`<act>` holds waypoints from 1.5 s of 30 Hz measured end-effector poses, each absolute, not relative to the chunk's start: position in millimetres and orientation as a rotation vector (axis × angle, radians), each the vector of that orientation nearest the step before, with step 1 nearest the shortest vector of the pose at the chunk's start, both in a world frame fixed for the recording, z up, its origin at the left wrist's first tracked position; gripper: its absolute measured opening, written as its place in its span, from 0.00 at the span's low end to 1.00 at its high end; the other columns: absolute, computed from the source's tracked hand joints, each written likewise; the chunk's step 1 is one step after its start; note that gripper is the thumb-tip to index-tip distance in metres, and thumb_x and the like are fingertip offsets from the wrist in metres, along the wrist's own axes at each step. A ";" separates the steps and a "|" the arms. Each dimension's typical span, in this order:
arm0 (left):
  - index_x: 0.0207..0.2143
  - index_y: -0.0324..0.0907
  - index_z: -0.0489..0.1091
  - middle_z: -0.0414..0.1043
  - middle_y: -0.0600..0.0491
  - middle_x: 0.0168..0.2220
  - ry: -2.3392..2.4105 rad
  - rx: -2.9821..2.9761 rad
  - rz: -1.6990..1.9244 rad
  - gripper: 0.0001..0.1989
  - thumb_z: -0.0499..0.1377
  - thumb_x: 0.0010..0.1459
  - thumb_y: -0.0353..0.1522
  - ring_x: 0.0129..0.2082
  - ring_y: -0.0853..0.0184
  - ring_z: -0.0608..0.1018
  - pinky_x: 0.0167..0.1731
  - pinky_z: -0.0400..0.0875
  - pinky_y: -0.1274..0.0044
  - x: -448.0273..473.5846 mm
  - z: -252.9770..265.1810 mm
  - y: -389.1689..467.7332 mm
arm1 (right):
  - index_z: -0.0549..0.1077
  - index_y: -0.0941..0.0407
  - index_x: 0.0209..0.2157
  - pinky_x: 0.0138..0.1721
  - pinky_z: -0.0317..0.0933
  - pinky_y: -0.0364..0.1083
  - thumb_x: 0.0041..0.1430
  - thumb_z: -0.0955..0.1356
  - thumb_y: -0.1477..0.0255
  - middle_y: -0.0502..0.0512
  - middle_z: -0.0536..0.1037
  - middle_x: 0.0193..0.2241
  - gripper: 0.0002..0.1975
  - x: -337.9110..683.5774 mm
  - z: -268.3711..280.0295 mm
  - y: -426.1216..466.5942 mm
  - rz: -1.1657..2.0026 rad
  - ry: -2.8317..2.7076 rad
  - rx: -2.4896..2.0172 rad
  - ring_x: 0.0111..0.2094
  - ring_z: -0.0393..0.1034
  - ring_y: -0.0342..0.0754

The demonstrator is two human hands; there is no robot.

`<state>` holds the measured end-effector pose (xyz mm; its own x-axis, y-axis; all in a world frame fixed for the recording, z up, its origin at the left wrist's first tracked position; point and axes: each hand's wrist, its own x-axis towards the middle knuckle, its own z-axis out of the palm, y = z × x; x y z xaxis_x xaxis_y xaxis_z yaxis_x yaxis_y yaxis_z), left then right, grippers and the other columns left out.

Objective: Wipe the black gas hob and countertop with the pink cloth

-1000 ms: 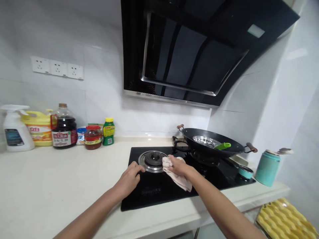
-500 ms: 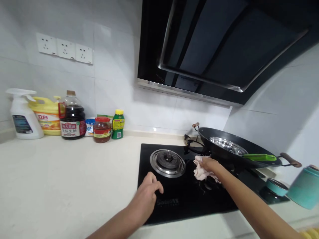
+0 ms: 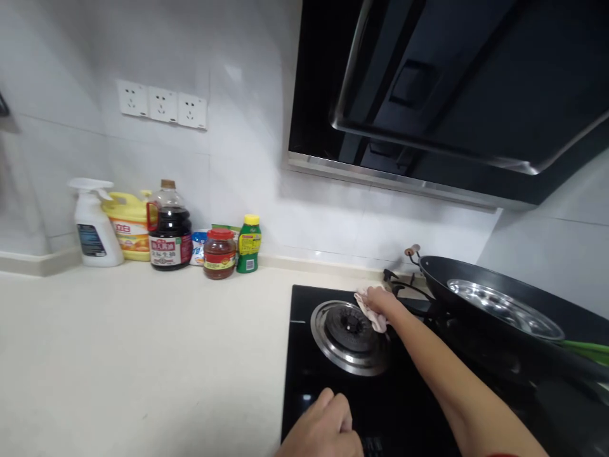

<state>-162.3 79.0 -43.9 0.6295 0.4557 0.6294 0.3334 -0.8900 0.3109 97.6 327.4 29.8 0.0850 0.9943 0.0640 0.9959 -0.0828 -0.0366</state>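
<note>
My right hand [image 3: 380, 299] is closed on a pale pink cloth [image 3: 377, 320], pressed to the black glass cooktop [image 3: 301, 362]. The cloth lies at the back right of the round burner [image 3: 349, 330] and touches or nearly touches its metal ring. At the bottom of the view my left hand [image 3: 323, 428] hovers over the cooktop's front part with its fingers curled in, and nothing shows in it. Right of my right hand, a big black wok [image 3: 440, 285] sits over the other burner. A shiny metal lid or tray [image 3: 504, 308] lies inside it.
A green handle [image 3: 587, 348] sticks out at the wok's right. The range hood [image 3: 404, 171] overhangs the cooktop. Along the wall stand a spray bottle [image 3: 95, 225], a yellow jug [image 3: 130, 225], a soy sauce bottle [image 3: 170, 231], a red-lidded jar [image 3: 219, 255] and a green bottle [image 3: 249, 246].
My right hand has carried the cloth from the cooktop's middle to the back right of the left burner. My left hand sits lower in view, its fingers more curled. The view has turned left.
</note>
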 end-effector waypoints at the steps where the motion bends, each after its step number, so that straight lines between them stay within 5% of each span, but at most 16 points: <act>1: 0.27 0.43 0.67 0.62 0.52 0.31 0.675 2.689 1.114 0.12 0.60 0.66 0.34 0.31 0.67 0.65 0.26 0.61 0.74 -163.1 -43.3 79.8 | 0.70 0.56 0.54 0.49 0.69 0.56 0.66 0.68 0.62 0.58 0.73 0.53 0.19 84.4 30.5 334.1 -0.019 -2.127 -2.237 0.49 0.72 0.52; 7: 0.33 0.43 0.69 0.65 0.50 0.32 0.744 2.668 1.259 0.12 0.51 0.61 0.20 0.31 0.66 0.65 0.26 0.61 0.74 -175.3 -30.2 89.6 | 0.66 0.54 0.60 0.55 0.62 0.63 0.68 0.64 0.57 0.62 0.66 0.60 0.24 -14.9 33.1 350.3 0.001 -2.468 -1.934 0.58 0.64 0.59; 12: 0.38 0.45 0.69 0.65 0.51 0.37 1.016 2.336 1.489 0.22 0.46 0.51 0.15 0.38 0.64 0.69 0.38 0.69 0.71 -194.1 -1.8 98.8 | 0.61 0.50 0.64 0.56 0.54 0.64 0.67 0.61 0.57 0.64 0.62 0.63 0.27 -87.7 25.5 317.0 -0.050 -2.711 -1.544 0.60 0.58 0.64; 16: 0.35 0.46 0.71 0.65 0.52 0.36 1.138 2.096 1.685 0.18 0.48 0.52 0.17 0.39 0.64 0.72 0.43 0.70 0.70 -212.5 18.1 113.7 | 0.64 0.48 0.62 0.55 0.52 0.63 0.64 0.64 0.57 0.62 0.65 0.59 0.26 -105.7 16.8 267.3 -0.081 -2.803 -1.312 0.57 0.58 0.64; 22: 0.29 0.44 0.74 0.62 0.56 0.33 1.576 1.629 1.744 0.17 0.51 0.45 0.18 0.27 0.69 0.68 0.37 0.71 0.73 -232.0 34.3 128.4 | 0.66 0.51 0.59 0.54 0.51 0.60 0.60 0.68 0.57 0.60 0.67 0.51 0.27 -78.3 6.1 173.8 -0.081 -2.756 -1.028 0.50 0.58 0.58; 27: 0.28 0.44 0.74 0.59 0.57 0.32 1.559 1.589 1.740 0.17 0.51 0.44 0.17 0.27 0.68 0.68 0.39 0.70 0.73 -229.1 34.2 127.5 | 0.67 0.51 0.52 0.54 0.53 0.57 0.55 0.71 0.64 0.55 0.67 0.45 0.24 -32.4 -0.6 100.1 -0.006 -2.643 -0.776 0.46 0.57 0.54; 34: 0.25 0.45 0.73 0.62 0.56 0.32 1.432 1.690 1.671 0.18 0.50 0.43 0.16 0.29 0.67 0.69 0.37 0.69 0.73 -211.1 23.3 122.9 | 0.67 0.52 0.48 0.46 0.59 0.50 0.51 0.66 0.79 0.54 0.67 0.42 0.22 61.6 -11.6 87.4 0.053 -2.345 -1.078 0.43 0.62 0.50; 45: 0.28 0.45 0.69 0.65 0.55 0.32 1.145 2.196 1.650 0.19 0.47 0.44 0.15 0.36 0.65 0.71 0.36 0.69 0.74 -201.4 0.2 123.5 | 0.67 0.52 0.58 0.55 0.58 0.51 0.60 0.67 0.75 0.59 0.68 0.54 0.24 147.2 36.3 227.6 -0.081 -2.103 -2.065 0.53 0.67 0.54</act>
<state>-201.4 123.5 0.2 0.0954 0.6556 0.7491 0.4728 -0.6920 0.5455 147.2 227.6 36.3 -0.0092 0.9845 0.1752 0.9951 0.0263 -0.0957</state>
